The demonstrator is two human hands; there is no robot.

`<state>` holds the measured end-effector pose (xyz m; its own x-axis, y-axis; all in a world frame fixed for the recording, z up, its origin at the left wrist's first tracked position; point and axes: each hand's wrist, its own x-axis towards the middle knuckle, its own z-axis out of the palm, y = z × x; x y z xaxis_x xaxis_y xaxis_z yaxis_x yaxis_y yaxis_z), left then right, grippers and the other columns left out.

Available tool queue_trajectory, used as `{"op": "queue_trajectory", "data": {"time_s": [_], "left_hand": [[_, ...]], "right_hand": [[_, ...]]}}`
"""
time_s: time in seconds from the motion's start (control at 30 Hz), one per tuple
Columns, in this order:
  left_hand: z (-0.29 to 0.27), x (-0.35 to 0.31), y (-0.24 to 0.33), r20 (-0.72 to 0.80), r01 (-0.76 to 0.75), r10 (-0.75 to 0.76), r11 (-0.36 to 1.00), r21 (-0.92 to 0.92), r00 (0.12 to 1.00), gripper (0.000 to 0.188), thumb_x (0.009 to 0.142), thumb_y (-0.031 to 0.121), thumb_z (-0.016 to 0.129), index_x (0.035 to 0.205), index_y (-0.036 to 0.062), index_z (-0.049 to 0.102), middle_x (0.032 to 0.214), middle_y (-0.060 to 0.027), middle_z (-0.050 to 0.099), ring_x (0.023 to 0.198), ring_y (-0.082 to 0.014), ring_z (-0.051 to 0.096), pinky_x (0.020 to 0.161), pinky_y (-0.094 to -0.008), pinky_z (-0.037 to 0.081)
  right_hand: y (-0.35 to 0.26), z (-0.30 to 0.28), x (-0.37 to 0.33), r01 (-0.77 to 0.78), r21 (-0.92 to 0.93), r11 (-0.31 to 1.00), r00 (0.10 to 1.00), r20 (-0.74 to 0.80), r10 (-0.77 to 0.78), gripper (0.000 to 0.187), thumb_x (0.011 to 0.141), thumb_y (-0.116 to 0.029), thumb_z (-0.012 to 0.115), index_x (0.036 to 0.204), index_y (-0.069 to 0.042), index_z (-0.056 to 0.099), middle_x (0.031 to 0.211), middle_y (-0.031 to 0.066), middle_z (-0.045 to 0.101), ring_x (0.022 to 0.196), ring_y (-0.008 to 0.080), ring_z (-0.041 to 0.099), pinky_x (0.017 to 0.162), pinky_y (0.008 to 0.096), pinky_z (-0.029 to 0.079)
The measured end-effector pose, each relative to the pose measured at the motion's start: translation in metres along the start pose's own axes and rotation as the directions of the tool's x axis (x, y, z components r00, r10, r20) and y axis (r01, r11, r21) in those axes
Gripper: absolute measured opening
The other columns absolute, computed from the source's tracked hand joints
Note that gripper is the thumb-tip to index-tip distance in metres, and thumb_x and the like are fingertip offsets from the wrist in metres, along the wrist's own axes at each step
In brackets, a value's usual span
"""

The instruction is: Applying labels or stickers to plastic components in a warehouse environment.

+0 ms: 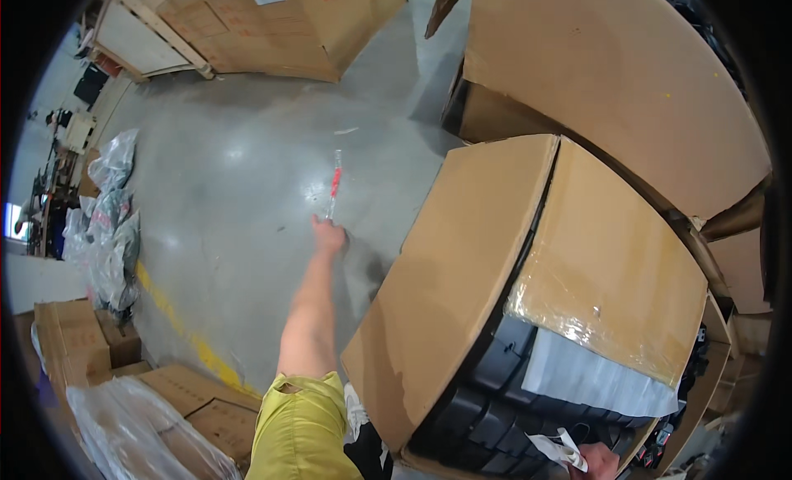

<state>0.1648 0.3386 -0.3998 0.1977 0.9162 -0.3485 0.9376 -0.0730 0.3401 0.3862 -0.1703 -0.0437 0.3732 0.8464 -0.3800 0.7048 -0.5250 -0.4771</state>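
My left arm, in a yellow sleeve, reaches forward over the grey floor. At its end, my left hand (332, 236) is closed at the near end of a narrow clear strip (336, 181) with a red section, which looks like tape. At the lower right edge, my right hand (598, 462) is partly cut off by the frame. Its fingers are closed on a crumpled white piece (558, 449), paper or thin film. Beside this hand stands a large cardboard box (470, 257) with its near side exposed, showing black plastic parts (462, 418) and a white foam sheet (590, 371).
Larger cardboard boxes (610, 75) rise at the far right, with another (272, 30) at the back. Plastic-wrapped bundles (111, 224) lie along the left. Cartons (219, 422) under clear film (140, 426) fill the lower left, near a yellow floor line (194, 340).
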Motion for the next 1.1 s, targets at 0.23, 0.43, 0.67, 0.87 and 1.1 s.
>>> {"op": "queue_trajectory", "data": {"time_s": [0.23, 0.43, 0.67, 0.87, 1.1], "left_hand": [[0.0, 0.011, -0.001, 0.15, 0.089, -0.062, 0.979, -0.183, 0.987, 0.041, 0.067, 0.018, 0.059, 0.098, -0.0072, 0.052, 0.11, -0.0272, 0.047, 0.104, -0.0375, 0.045, 0.091, -0.0389, 0.036], [-0.009, -0.052, 0.011, -0.338, -0.112, -0.088, 0.841, -0.53, 0.937, 0.031, 0.067, 0.016, 0.065, 0.091, -0.0019, 0.059, 0.067, -0.0084, 0.058, 0.066, -0.0176, 0.056, 0.063, -0.0299, 0.045], [-0.102, -0.204, 0.03, -0.231, -0.069, -0.148, 0.686, -0.724, 0.962, 0.02, 0.072, 0.01, 0.063, 0.089, 0.0004, 0.061, 0.072, -0.0075, 0.059, 0.062, -0.0143, 0.051, 0.057, -0.0266, 0.042], [-0.25, -0.396, -0.011, -0.663, -0.367, -0.029, 0.814, -0.45, 0.748, 0.011, 0.078, 0.008, 0.06, 0.087, 0.0027, 0.062, 0.078, -0.0049, 0.058, 0.073, -0.0112, 0.053, 0.067, -0.0226, 0.043], [-0.416, -0.631, -0.149, -0.917, 0.07, -0.232, 0.973, -0.222, 0.324, 0.015, 0.075, 0.012, 0.064, 0.085, 0.0015, 0.061, 0.07, -0.0025, 0.058, 0.061, -0.0076, 0.05, 0.055, -0.0208, 0.04]], "right_hand": [[-0.002, 0.01, -0.007, -0.102, -0.041, 0.994, 0.988, 0.11, 0.106, 0.032, 0.065, -0.002, 0.059, 0.097, -0.003, 0.052, 0.08, 0.0183, 0.054, 0.072, 0.0388, 0.052, 0.061, 0.0426, 0.043], [0.012, -0.001, -0.01, -0.054, -0.015, 0.998, 0.967, 0.25, 0.056, 0.035, 0.06, 0.001, 0.057, 0.095, -0.004, 0.052, 0.076, 0.0183, 0.052, 0.071, 0.0388, 0.052, 0.06, 0.0434, 0.042], [0.01, -0.018, -0.014, 0.28, 0.043, 0.959, 0.911, 0.302, -0.28, 0.026, 0.066, 0.001, 0.053, 0.092, -0.004, 0.053, 0.075, 0.017, 0.054, 0.068, 0.0371, 0.053, 0.059, 0.041, 0.043], [0.035, -0.03, -0.071, 0.527, -0.001, 0.85, 0.837, 0.177, -0.519, 0.022, 0.069, -0.001, 0.052, 0.09, -0.003, 0.055, 0.076, 0.0172, 0.055, 0.07, 0.0365, 0.054, 0.059, 0.0402, 0.044], [0.048, -0.028, -0.189, 0.377, 0.011, 0.926, 0.926, -0.008, -0.377, 0.021, 0.071, -0.006, 0.056, 0.091, -0.003, 0.056, 0.076, 0.0181, 0.054, 0.07, 0.0363, 0.051, 0.063, 0.0396, 0.042]]}}
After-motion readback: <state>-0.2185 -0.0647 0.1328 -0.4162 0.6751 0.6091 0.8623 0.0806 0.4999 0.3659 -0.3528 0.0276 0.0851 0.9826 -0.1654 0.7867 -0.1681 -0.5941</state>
